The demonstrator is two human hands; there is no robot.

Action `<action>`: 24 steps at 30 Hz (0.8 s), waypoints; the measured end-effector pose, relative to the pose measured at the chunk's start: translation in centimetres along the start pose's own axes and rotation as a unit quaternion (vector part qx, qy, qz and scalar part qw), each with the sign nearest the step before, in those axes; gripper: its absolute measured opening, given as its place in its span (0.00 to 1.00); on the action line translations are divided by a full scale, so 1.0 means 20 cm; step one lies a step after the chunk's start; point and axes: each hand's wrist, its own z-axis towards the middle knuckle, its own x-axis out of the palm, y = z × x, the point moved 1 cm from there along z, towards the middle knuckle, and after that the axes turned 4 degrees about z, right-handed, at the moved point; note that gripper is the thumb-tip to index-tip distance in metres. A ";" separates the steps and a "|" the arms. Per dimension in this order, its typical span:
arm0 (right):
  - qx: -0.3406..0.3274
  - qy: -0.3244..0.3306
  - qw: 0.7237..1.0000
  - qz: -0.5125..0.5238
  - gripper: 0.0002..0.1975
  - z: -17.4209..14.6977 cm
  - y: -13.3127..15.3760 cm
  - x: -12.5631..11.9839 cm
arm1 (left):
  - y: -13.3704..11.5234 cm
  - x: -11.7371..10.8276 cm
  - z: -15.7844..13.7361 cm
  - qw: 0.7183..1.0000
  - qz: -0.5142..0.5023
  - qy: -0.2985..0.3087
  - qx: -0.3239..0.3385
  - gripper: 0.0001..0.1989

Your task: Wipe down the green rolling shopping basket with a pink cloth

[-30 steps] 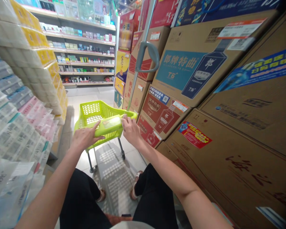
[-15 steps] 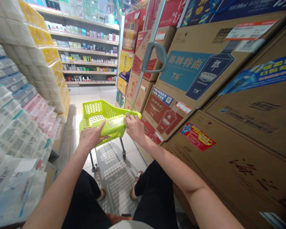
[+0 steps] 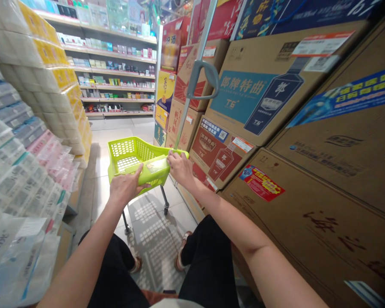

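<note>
In front of my legs stands a lime-green shopping cart (image 3: 154,174) with a perforated basket and dark legs on small wheels. My left hand (image 3: 125,186) is closed over the left part of its near rim, thumb on top and fingers curled beneath. The right part of the same rim is in my right hand (image 3: 179,167), its fingers bent over the edge. Between them lies a pale label (image 3: 157,164) on the rim. From the basket's right side, a slim pole rises with a grey loop handle (image 3: 191,81), which neither hand touches.
Stacked cartons (image 3: 234,107) line the right side close to my arm. On the left, wrapped paper packs (image 3: 45,81) and plastic-wrapped bundles (image 3: 28,188) form tall piles. Shelves of small goods (image 3: 115,87) stand across the far end of the tiled aisle floor (image 3: 111,128).
My view has shifted slightly, so the cartons and shelves sit a little further left. Both hands keep the same hold on the cart.
</note>
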 end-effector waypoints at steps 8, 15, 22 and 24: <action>-0.143 -0.003 0.990 0.018 0.19 -0.07 0.08 -0.01 | 0.01 0.01 0.00 1.000 0.000 -0.001 -0.004 0.41; -0.055 0.003 0.998 -0.008 0.20 -0.01 0.02 -0.02 | -0.02 0.00 0.01 1.000 -0.015 -0.005 -0.008 0.39; -0.200 -0.016 0.980 0.001 0.20 -0.07 0.09 0.01 | -0.01 0.01 -0.01 1.000 -0.013 -0.013 -0.002 0.38; -0.184 -0.011 0.983 0.005 0.20 -0.06 0.06 0.01 | -0.01 0.01 -0.01 1.000 -0.010 -0.015 0.001 0.38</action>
